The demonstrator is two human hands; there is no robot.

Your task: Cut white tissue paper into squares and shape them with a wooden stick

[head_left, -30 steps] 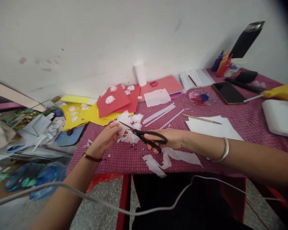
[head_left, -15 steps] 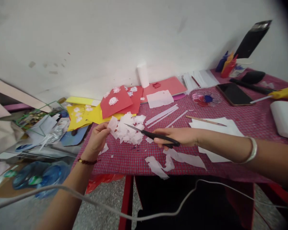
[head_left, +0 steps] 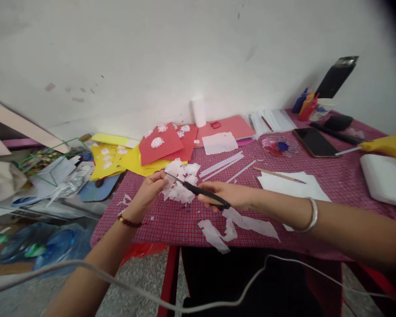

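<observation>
In the head view my right hand (head_left: 219,193) grips black-handled scissors (head_left: 204,193). The blades point left over a heap of small white paper pieces (head_left: 176,191), and their tips reach my left fingertips. My left hand (head_left: 151,190) is closed in a pinch at the heap's left side, on a bit of thin white paper mostly hidden by fingers and blades. Torn white paper strips (head_left: 251,222) lie below my right hand. Beyond the heap are narrow pale strips (head_left: 221,165).
Red cards (head_left: 161,145) and yellow cards (head_left: 106,160) with white decorations lie at the back left. To the right are a pencil (head_left: 279,175) on white sheets, a paint dish (head_left: 279,145), a phone (head_left: 315,141) and a yellow glue gun (head_left: 386,145). A white cable (head_left: 198,309) crosses the foreground.
The scissors and my right hand have moved left, bringing the tips to my left fingers. My left hand has shifted slightly right; its paper piece shows less. The view has tilted slightly.
</observation>
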